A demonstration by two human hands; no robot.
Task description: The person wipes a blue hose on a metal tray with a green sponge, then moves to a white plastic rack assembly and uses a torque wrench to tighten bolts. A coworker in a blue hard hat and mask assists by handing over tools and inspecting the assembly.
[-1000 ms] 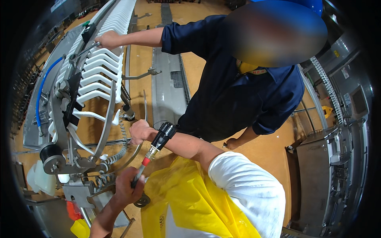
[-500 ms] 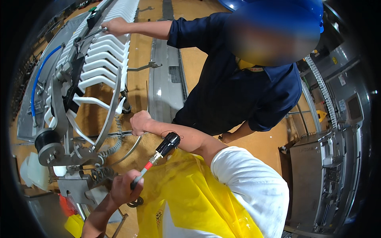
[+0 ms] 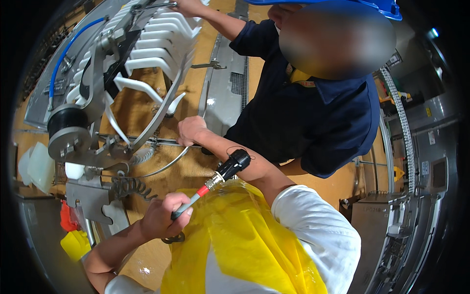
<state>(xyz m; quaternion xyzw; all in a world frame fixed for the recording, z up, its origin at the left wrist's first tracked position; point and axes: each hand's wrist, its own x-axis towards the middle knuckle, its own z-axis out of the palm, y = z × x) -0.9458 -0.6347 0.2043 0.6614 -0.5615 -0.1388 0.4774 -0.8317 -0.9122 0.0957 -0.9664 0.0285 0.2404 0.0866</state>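
My left hand (image 3: 166, 215) is closed around a grey handle with a red band (image 3: 203, 191), a silver threaded collar and a thick black end (image 3: 235, 164) with a thin wire loop. It is held slantwise in front of my yellow apron (image 3: 225, 220). My right hand (image 3: 192, 131) is stretched out, its fingers wrapped round a thin grey cable or strip (image 3: 169, 165) that curves down toward the machine; its exact kind I cannot make out. Close to that hand are a curved metal arm (image 3: 169, 100) and a white hooked fin (image 3: 175, 104).
A co-worker in a navy shirt (image 3: 298, 108) stands across from me, a hand (image 3: 191, 7) on a wrench (image 3: 156, 6) at the machine's white fins (image 3: 156, 46). A black roller (image 3: 67, 122) and coiled cable (image 3: 132, 187) are at left. Steel cabinets (image 3: 372, 225) stand at right.
The view has shifted, so the machine sits higher and further right. My left hand still grips the grey handle, and my right hand still holds the thin strip.
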